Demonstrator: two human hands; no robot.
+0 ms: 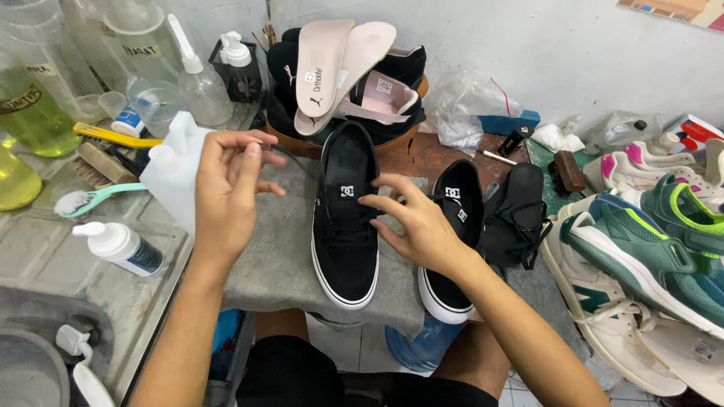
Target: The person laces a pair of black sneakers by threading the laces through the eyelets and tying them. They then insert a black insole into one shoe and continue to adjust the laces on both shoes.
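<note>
A black suede skate shoe (pixel 345 218) with a white sole lies on a grey cloth (pixel 279 256) spread over the near edge of the tabletop (pixel 430 154), toe towards the person. The left hand (pixel 230 188) is raised above the cloth's left side, thumb and fingertips pinched together on a thin black lace (pixel 290 157) that runs back towards the shoe's heel end. The right hand (pixel 418 226) rests with spread, relaxed fingers on the shoe's tongue and eyelet rows, gripping nothing. Judging from how things lie, the lacing work on this shoe looks partway through: one strand is drawn out clear of the shoe, while black on black makes it hard to tell how many eyelets are threaded. Its mate (pixel 452 241) lies just beside it to the right, partly under the right wrist, and its laces cannot be read either. A dark crumpled insole or pouch (pixel 516 215) sits further right. At the far edge stand more black shoes with pale insoles (pixel 339 64) leaning on them; bottles (pixel 200 79) and brushes (pixel 98 197) crowd the left side, and sneakers (pixel 648 249) on the right are cut off by the frame
</note>
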